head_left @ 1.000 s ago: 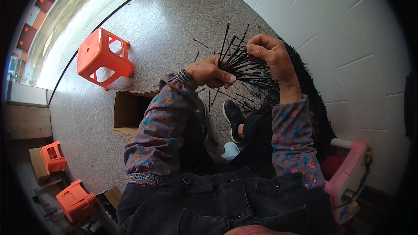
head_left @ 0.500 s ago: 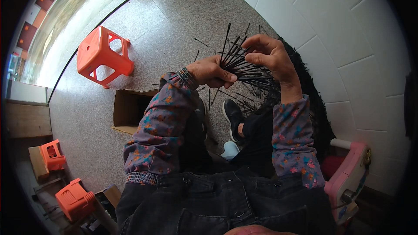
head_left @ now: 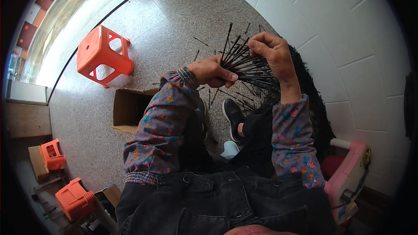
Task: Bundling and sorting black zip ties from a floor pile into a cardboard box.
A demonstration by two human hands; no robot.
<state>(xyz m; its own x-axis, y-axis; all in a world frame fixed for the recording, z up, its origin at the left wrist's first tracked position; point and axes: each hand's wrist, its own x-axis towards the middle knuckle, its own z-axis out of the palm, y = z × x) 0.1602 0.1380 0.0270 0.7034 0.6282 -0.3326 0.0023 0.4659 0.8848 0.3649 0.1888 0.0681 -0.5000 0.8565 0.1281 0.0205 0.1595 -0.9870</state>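
A fanned bundle of thin black sticks [head_left: 244, 67], some with small thicker ends, is gripped by my left hand [head_left: 214, 72]. The thumb presses over their gathered ends, and the free ends spread up and to the right. Beside those free ends is my right hand [head_left: 273, 54], its thumb and forefinger brought together in a pinch at the upper tips. Whether a stick is between those fingertips is too small to tell. More loose black sticks [head_left: 244, 100] lie scattered on the floor below the hands. A large dark heap of similar sticks [head_left: 311, 91] lies along the wall at right.
An open cardboard box [head_left: 124, 109] stands left of my legs. Farther left is an orange plastic stool [head_left: 102, 56], with smaller orange stools [head_left: 75, 200] at lower left. A white tiled wall [head_left: 339, 39] bounds the right side. Near my right elbow is a pink-and-white object [head_left: 348, 174].
My right hand has shifted slightly up and right, and its fingers have closed from a loose curl into a pinch. The left hand and its bundle have hardly moved.
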